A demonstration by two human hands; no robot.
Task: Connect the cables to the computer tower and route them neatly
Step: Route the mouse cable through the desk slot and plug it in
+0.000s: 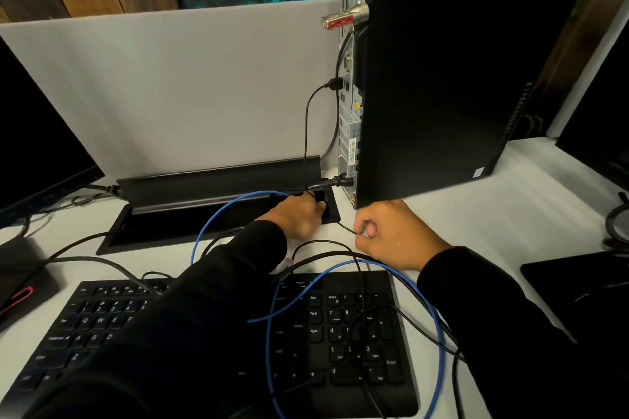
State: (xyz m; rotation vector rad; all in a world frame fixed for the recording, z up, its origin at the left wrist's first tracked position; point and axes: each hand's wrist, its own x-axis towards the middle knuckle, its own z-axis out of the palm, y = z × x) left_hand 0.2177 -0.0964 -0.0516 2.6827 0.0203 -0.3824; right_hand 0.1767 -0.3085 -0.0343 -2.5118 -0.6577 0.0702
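risk: blue cable (340,269) is looping loose over keyboard (218,343), likely snagging thin cable (326,242) if pulled | right hand (391,235) is pinching thin cable | left hand (296,218) is reaching into cable box (218,211), grip unclear | box: black cables running in | tower (429,71) is standing right, two cables plugged

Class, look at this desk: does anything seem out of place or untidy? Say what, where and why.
The blue cable sprawls in loose loops over the keyboard, tangled with thin black cables, so the keys are covered. The right hand pinches one thin black cable; the left hand reaches into the open desk cable tray.
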